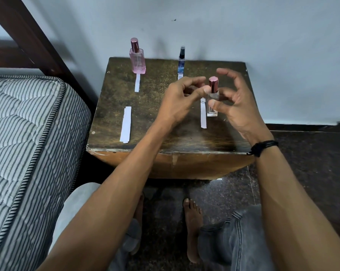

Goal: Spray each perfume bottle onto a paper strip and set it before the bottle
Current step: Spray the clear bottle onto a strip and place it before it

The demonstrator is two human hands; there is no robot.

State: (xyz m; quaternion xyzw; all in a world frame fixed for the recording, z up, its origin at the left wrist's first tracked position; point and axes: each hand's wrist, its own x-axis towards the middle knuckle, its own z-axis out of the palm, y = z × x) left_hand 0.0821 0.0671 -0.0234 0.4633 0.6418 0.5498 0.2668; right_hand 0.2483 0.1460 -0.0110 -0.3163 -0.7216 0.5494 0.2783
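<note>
A clear perfume bottle [212, 109] with a rose metal cap stands right of centre on the wooden table [165, 133]. My right hand [235, 106] holds it, thumb on its front and fingers curved behind. My left hand [181, 98] hovers just left of it with loosely curled fingers, its thumb tip close to the cap, and holds nothing. A paper strip [203, 116] lies beside the clear bottle on its left. At the back stand a pink bottle [137, 59] with a strip [137, 83] before it and a slim blue bottle [181, 61] with a strip [180, 76] partly hidden by my left hand.
Spare paper strips [126, 125] lie at the table's front left. A striped mattress [28, 133] and dark bed frame [34, 40] flank the table on the left. A pale wall rises behind it. My knees and bare feet are below the front edge.
</note>
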